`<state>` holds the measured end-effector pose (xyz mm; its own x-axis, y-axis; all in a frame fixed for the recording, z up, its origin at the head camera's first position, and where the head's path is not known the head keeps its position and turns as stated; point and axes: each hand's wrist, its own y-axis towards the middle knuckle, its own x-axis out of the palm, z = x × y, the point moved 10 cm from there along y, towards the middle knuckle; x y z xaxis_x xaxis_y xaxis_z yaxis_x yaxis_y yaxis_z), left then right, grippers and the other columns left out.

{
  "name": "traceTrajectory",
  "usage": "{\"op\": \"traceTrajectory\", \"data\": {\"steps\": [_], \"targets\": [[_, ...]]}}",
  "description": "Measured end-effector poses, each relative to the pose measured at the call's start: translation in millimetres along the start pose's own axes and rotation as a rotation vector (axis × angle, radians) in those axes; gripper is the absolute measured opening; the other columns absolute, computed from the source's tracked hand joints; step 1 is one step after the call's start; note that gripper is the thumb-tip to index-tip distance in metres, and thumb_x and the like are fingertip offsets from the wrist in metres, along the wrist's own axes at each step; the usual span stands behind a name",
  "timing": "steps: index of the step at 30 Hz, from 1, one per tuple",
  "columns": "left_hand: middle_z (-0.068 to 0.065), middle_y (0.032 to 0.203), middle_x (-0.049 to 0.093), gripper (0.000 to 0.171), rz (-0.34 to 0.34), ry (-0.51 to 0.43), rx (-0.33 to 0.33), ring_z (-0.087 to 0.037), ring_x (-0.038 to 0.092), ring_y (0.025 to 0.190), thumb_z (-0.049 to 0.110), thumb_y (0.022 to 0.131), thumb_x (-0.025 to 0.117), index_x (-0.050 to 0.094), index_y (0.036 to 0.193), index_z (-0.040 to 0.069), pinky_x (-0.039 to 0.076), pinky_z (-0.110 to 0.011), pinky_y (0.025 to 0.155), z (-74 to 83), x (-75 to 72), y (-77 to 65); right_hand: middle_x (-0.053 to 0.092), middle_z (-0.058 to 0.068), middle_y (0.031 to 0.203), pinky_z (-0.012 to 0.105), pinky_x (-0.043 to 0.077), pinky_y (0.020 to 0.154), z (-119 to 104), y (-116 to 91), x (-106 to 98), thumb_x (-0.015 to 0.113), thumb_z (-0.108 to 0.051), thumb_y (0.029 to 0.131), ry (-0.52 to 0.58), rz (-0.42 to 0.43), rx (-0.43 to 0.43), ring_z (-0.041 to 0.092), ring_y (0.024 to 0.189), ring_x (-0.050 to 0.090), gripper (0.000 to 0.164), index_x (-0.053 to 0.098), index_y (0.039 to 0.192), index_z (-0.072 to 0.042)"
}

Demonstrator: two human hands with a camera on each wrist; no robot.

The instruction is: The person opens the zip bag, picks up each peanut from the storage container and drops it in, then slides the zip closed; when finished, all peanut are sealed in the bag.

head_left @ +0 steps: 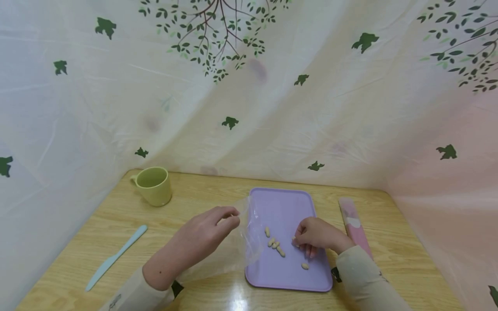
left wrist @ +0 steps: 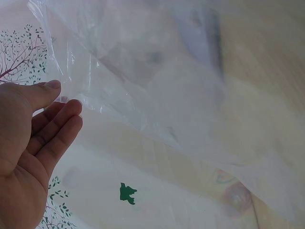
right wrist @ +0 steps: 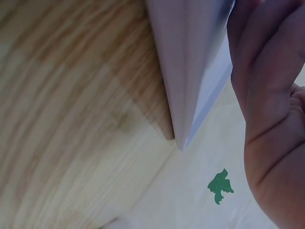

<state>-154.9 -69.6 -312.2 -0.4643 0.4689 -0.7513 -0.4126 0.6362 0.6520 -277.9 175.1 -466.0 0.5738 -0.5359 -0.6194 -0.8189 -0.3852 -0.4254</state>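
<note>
A green mug (head_left: 157,191) stands far left, a light-blue knife (head_left: 113,259) lies near left, and a pink strip (head_left: 355,225) lies right of the purple tray (head_left: 280,207). Five peanuts (head_left: 281,251) lie on the tray. The right hand (head_left: 319,233), reaching over its right edge, pinches a sixth; the left hand (head_left: 202,233) pinches the clear bag (head_left: 231,250) overlapping its left edge.

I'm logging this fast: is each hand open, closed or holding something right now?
Left hand: closed, holding a clear plastic bag.
Right hand: closed, pinching a peanut over the purple tray.

Right-wrist view, apparently beside tray (right wrist: 177,62)
</note>
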Motion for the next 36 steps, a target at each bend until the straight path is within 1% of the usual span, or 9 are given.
{"op": "traceTrajectory", "data": {"steps": [4, 7, 10, 13, 16, 24, 28, 32, 36], "targets": [[-0.008, 0.115, 0.075, 0.027, 0.000, 0.001, -0.002, -0.016, 0.076, 0.100, 0.000, 0.110, 0.043, 0.067, 0.121, 0.006, 0.067, -0.027, 0.085, -0.1, 0.1, 0.1, 0.069, 0.007, 0.071, 0.026, 0.057, 0.050, -1.7, -0.8, -1.8, 0.078, -0.020, 0.095, 0.005, 0.009, -0.006, 0.013, 0.050, 0.063, 0.018, 0.070, 0.088, -0.006], [-0.008, 0.115, 0.075, 0.026, 0.003, 0.002, -0.004, -0.017, 0.076, 0.100, -0.001, 0.108, 0.046, 0.067, 0.121, 0.006, 0.067, -0.027, 0.085, -0.5, -0.1, 0.0, 0.069, 0.006, 0.072, 0.028, 0.058, 0.051, -5.8, -1.4, -5.3, 0.077, -0.022, 0.095, 0.023, 0.022, -0.027, 0.013, 0.052, 0.063, 0.018, 0.070, 0.092, -0.006], [-0.009, 0.116, 0.075, 0.025, -0.001, 0.004, -0.009, -0.017, 0.076, 0.101, -0.002, 0.106, 0.049, 0.067, 0.121, 0.006, 0.067, -0.028, 0.085, -1.6, 0.2, -0.5, 0.070, 0.006, 0.076, 0.032, 0.061, 0.054, -12.7, -1.8, -9.4, 0.076, -0.023, 0.096, 0.066, 0.028, -0.065, 0.014, 0.055, 0.064, 0.020, 0.069, 0.096, -0.004], [-0.009, 0.116, 0.075, 0.024, -0.005, 0.005, -0.014, -0.017, 0.076, 0.101, -0.002, 0.106, 0.050, 0.067, 0.121, 0.007, 0.067, -0.028, 0.084, -2.9, 0.6, -0.9, 0.072, 0.008, 0.081, 0.036, 0.063, 0.056, -20.1, -2.7, -13.6, 0.076, -0.025, 0.097, 0.123, 0.036, -0.097, 0.014, 0.056, 0.065, 0.024, 0.068, 0.099, -0.003], [-0.009, 0.116, 0.075, 0.025, -0.003, -0.003, -0.012, -0.018, 0.076, 0.102, -0.001, 0.107, 0.048, 0.067, 0.121, 0.006, 0.067, -0.028, 0.085, -3.8, 0.5, -1.0, 0.075, 0.011, 0.085, 0.036, 0.064, 0.057, -27.5, -4.0, -16.9, 0.075, -0.028, 0.099, 0.173, 0.048, -0.120, 0.014, 0.058, 0.066, 0.027, 0.068, 0.102, -0.002], [-0.009, 0.117, 0.075, 0.026, -0.001, -0.015, -0.008, -0.018, 0.076, 0.102, -0.001, 0.107, 0.046, 0.066, 0.123, 0.006, 0.067, -0.029, 0.086, -4.2, 0.0, -1.3, 0.079, 0.019, 0.099, 0.032, 0.064, 0.059, -57.8, -15.4, -25.2, 0.073, -0.027, 0.102, 0.295, 0.109, -0.175, 0.015, 0.063, 0.067, 0.034, 0.064, 0.116, 0.002], [-0.009, 0.116, 0.074, 0.025, 0.002, -0.010, -0.011, -0.018, 0.075, 0.102, -0.002, 0.105, 0.050, 0.066, 0.122, 0.006, 0.067, -0.029, 0.086, -3.8, -1.1, -1.4, 0.079, 0.019, 0.100, 0.031, 0.063, 0.059, -75.5, -24.9, -26.6, 0.071, -0.025, 0.102, 0.334, 0.119, -0.204, 0.016, 0.064, 0.067, 0.034, 0.062, 0.118, 0.004], [-0.008, 0.116, 0.074, 0.023, 0.011, -0.003, -0.006, -0.017, 0.075, 0.101, -0.004, 0.103, 0.055, 0.066, 0.121, 0.006, 0.067, -0.029, 0.084, -3.1, -2.5, -1.3, 0.079, 0.014, 0.099, 0.032, 0.064, 0.060, -88.9, -33.0, -24.6, 0.072, -0.025, 0.102, 0.343, 0.118, -0.219, 0.018, 0.066, 0.068, 0.032, 0.063, 0.117, 0.002], [-0.008, 0.117, 0.074, 0.024, -0.001, -0.004, -0.012, -0.017, 0.075, 0.103, -0.001, 0.107, 0.050, 0.066, 0.122, 0.006, 0.067, -0.029, 0.085, -3.6, -1.4, -1.7, 0.079, 0.011, 0.099, 0.034, 0.065, 0.060, -101.9, -39.7, -20.3, 0.072, -0.025, 0.102, 0.335, 0.112, -0.257, 0.020, 0.069, 0.070, 0.032, 0.063, 0.117, 0.001]]}}
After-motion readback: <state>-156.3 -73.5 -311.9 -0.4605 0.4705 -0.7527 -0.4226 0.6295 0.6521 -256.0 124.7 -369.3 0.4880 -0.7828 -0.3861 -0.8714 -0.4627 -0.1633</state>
